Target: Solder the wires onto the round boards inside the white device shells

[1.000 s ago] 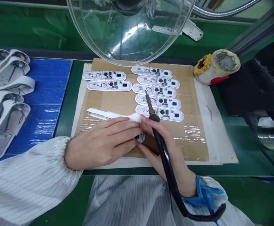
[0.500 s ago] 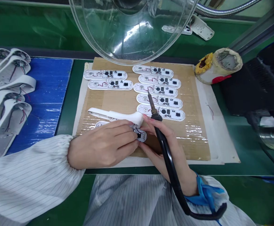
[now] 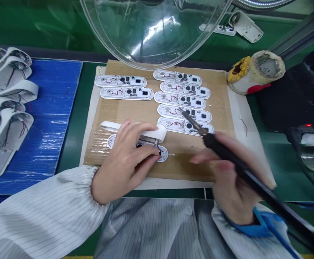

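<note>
Head view: a green bench [image 3: 70,118] fills the frame, with striped sleeves along the bottom edge.
Clear dome [image 3: 151,28]: top centre, hanging over the far edge of the mat.
Blue sheet [image 3: 51,108]: left of the frame, lying flat on the bench.
Cardboard mat [image 3: 135,115]: centre of the frame, taped along its near edge.
Black box [image 3: 294,100]: right edge, with a red light on its near side.
Empty shells [image 3: 6,90]: stacked on the blue sheet at far left, with red and black wires inside.
Right hand [image 3: 227,172]: lower right, blurred, closed around the soldering iron's handle.
Left hand [image 3: 124,162]: lower centre, fingers spread over the white housing, forefinger and thumb tips at the loose board's right end. Whether they pinch it cannot be told.
Soldering iron [image 3: 227,151]: slants from lower right up to centre, its tip above the nearest rows of spare boards.
Spare boards [image 3: 184,100]: five in a column at upper centre-right of the mat, two more to their left.
Sponge pot [image 3: 256,72]: upper right, tipped on its side just off the mat, with a yellow sponge at its left end.
White housing [image 3: 159,133]: centre of the mat, under the left fingers.
Loose board [image 3: 162,154]: just below the white housing, mostly hidden by the left hand.
</note>
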Motion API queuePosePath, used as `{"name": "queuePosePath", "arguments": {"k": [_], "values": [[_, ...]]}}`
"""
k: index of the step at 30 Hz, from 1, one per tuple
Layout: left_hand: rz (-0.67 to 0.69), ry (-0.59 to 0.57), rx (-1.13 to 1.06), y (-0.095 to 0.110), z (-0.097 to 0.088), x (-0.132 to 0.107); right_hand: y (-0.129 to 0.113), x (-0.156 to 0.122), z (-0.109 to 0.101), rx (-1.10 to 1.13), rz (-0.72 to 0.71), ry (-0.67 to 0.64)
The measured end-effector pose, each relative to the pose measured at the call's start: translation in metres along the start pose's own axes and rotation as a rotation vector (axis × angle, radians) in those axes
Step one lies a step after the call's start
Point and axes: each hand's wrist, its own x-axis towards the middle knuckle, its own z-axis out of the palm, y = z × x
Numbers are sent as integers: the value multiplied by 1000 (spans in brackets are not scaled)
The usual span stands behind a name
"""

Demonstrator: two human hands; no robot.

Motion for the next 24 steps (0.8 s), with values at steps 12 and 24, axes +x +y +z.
{"name": "queuePosePath", "arguments": {"k": [12,24], "values": [[-21,-40,-16,-2,-3,7,19,9,0,198,-154,182],[3,-80,81,-1,-7,10,24,7,-3,207,-210,69]]}}
